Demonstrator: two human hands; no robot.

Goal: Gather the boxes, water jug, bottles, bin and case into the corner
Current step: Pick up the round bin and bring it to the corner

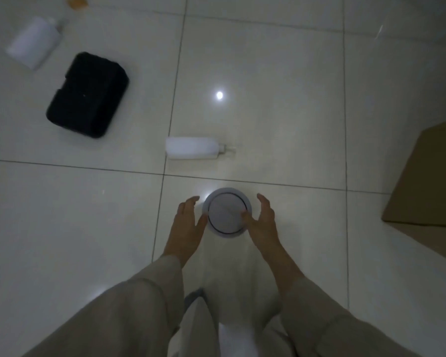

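A small round white bin [226, 212] with a swing lid stands on the tiled floor just in front of me. My left hand [188, 217] is open at its left side, thumb close to the rim. My right hand [262, 219] is open at its right side, thumb touching the lid's edge. A white pump bottle [195, 148] lies on its side beyond the bin. Farther left lies a black case [88, 95], and behind it a second white bottle [34, 42] on its side.
A brown cardboard box [430, 186] sits at the right edge. A small orange-brown object [76, 1] shows at the top left. Glossy white floor tiles [268, 86] reflect a ceiling light.
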